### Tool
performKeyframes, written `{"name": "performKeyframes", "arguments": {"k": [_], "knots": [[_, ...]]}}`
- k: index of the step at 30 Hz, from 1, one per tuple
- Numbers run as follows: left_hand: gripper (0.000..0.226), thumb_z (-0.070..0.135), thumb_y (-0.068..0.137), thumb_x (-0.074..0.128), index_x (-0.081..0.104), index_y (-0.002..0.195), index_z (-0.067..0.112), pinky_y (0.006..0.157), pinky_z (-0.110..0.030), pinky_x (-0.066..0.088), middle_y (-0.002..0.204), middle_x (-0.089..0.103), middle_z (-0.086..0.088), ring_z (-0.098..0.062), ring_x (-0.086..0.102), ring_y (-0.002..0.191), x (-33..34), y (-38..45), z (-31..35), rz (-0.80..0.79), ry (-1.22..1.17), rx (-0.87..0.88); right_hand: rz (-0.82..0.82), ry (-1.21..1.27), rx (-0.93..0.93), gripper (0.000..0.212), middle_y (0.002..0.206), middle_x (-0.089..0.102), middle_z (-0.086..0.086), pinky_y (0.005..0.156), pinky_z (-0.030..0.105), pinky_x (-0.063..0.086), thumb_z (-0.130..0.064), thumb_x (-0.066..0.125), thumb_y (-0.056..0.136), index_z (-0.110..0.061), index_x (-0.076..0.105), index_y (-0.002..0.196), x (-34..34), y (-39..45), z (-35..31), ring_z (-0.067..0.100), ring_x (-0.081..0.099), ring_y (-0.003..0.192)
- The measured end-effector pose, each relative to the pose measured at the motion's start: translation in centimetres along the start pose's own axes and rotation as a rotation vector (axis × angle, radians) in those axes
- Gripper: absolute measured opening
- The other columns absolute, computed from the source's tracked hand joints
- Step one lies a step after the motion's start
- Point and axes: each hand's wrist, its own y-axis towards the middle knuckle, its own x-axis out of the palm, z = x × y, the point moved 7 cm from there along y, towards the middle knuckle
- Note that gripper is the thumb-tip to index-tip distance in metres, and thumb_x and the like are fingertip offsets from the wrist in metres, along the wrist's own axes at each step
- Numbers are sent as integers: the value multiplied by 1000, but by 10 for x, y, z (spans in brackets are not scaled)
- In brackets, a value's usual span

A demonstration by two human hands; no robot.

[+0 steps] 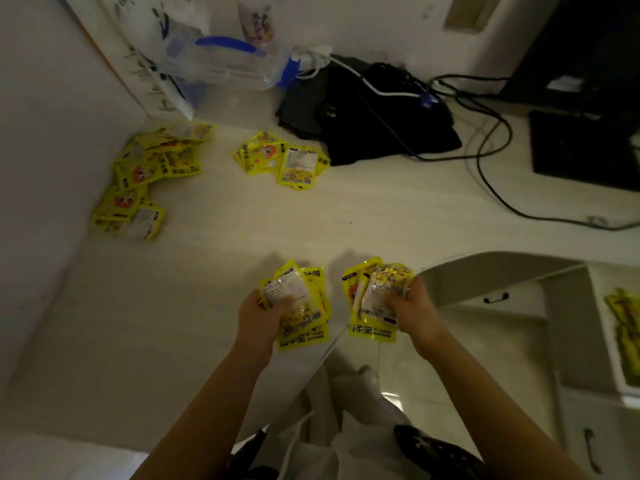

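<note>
- left hand (260, 317): fingers curl round the left handful (304, 301) of yellow hand-warmer packets, thumb on top. It is held just above the near edge of the desk (381, 216).
- right hand (417, 315): grips the right handful (372, 306) the same way, beside the left one but not touching it, at the desk's front edge.
- Step looks like sorting or laying packets out onto the desk. The packets are slick and fanned, so probably keep each thumb pressed down until the handful is low over the surface.
- Best to set one handful down first, then the other, so nothing slides off the curved front edge.
- Drop onto the bare desk or square onto a pile. Stay away from the cables (485, 143) on the right.
- Counts:
- wall pile (145, 181), far left against the wall: one heap, well over ten packets, too overlapped for an exact count.
- clear box (221, 65) with blue handle, at the back: one.
- middle pile (284, 161): one heap, roughly six or more packets showing.
- Handfuls: two. The left shows at least four packets, the right at least three; hidden layers can't be told.
- black bag (377, 119): one, just right of the middle pile.
- side tray (623, 327), far right and lower: one, with more yellow packets, count unclear.
</note>
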Motion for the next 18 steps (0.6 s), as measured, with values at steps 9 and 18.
{"name": "performKeyframes", "arguments": {"k": [9, 18], "knots": [[24, 1, 79, 70, 66, 102, 6, 67, -29, 56, 91, 71, -10, -21, 66, 78, 77, -49, -15, -246, 143, 54, 177, 173, 69, 22, 102, 63, 10, 81, 44, 57, -3, 50, 86, -17, 55, 101, -69, -62, 66, 25, 65, 97], [24, -1, 82, 67, 64, 105, 6, 64, -27, 53, 90, 70, -8, -22, 66, 80, 167, -135, -58, -422, 243, 28, 336, 340, 191, 24, 110, 59, 15, 87, 50, 54, -2, 50, 86, -14, 47, 106, -157, -145, 152, 30, 61, 102]]}}
